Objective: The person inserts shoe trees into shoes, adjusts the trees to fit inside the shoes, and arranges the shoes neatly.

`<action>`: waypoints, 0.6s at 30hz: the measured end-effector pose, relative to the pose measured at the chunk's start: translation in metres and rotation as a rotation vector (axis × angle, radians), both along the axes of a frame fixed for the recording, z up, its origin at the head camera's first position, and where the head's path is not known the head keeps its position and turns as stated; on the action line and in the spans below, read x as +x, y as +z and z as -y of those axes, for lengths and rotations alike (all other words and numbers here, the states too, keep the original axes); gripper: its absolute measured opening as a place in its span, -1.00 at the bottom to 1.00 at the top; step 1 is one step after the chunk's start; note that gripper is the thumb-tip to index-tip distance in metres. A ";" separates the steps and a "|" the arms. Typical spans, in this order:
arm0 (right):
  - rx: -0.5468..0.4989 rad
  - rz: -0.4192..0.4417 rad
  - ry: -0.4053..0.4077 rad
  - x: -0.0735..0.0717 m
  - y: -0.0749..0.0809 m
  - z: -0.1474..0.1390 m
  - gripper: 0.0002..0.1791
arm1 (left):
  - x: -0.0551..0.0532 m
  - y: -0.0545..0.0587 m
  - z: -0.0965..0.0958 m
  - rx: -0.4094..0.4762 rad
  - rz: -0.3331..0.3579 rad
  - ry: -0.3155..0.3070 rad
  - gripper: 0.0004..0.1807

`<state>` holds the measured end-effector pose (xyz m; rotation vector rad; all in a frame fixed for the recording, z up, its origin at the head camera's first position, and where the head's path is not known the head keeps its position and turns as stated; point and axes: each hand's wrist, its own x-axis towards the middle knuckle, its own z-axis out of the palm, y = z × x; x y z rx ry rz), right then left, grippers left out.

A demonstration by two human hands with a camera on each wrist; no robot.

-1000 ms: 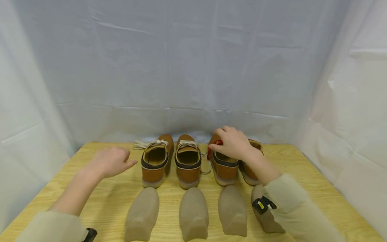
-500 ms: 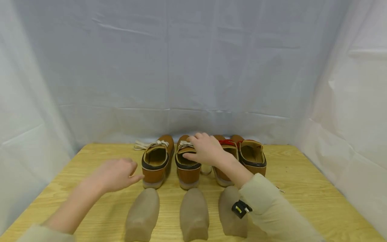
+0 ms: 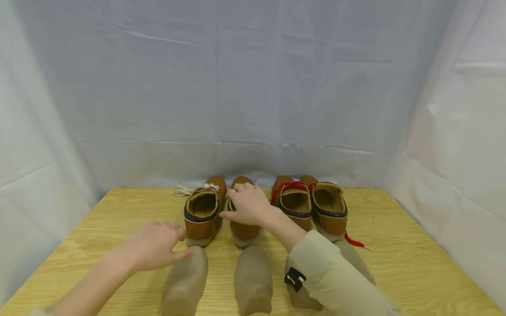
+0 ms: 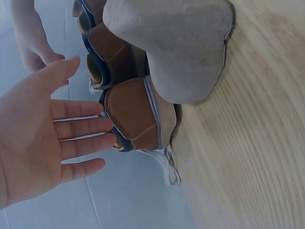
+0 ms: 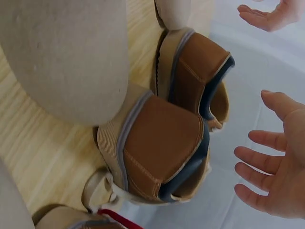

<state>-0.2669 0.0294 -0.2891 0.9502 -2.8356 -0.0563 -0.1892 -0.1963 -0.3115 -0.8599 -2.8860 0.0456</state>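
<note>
Four parts of a row stand heel towards me: two brown shoes with white laces, the leftmost shoe point(image 3: 199, 230) and the second shoe point(image 3: 245, 233), then a third shoe point(image 3: 303, 222) and a fourth shoe point(image 3: 332, 225) with red laces. My right hand point(image 3: 250, 204) hovers over the second shoe, hiding its opening and laces; the right wrist view shows the fingers point(image 5: 257, 179) spread and holding nothing. Nearer me, my left hand point(image 3: 156, 248) is held out beside the leftmost shoe's heel, its thumb overlapping a shoe form point(image 3: 185, 287). Its fingers point(image 4: 86, 128) are straight and its palm is bare.
More grey-brown shoe forms lie in line behind the heels: a second form point(image 3: 253, 281), a third form point(image 3: 302, 300) and a fourth form point(image 3: 356, 259), the last two partly under my right sleeve point(image 3: 336, 276). A red lace end point(image 3: 355, 241) trails on the wooden table point(image 3: 411, 263).
My right hand has moved left, from over the third shoe to over the second, uncovering the red-laced pair. My left hand has come nearer and slightly right. The shoes have stayed put.
</note>
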 end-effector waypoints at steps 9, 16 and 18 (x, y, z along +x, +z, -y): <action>0.008 0.120 -0.009 -0.002 -0.010 0.016 -0.46 | 0.009 -0.006 -0.005 0.064 0.221 0.026 -0.36; 0.022 0.146 -0.001 -0.001 -0.020 0.025 -0.46 | 0.014 -0.012 -0.007 0.059 0.227 -0.046 -0.28; 0.035 0.135 0.004 -0.001 -0.021 0.027 -0.46 | 0.015 -0.015 -0.008 0.051 0.223 -0.072 -0.25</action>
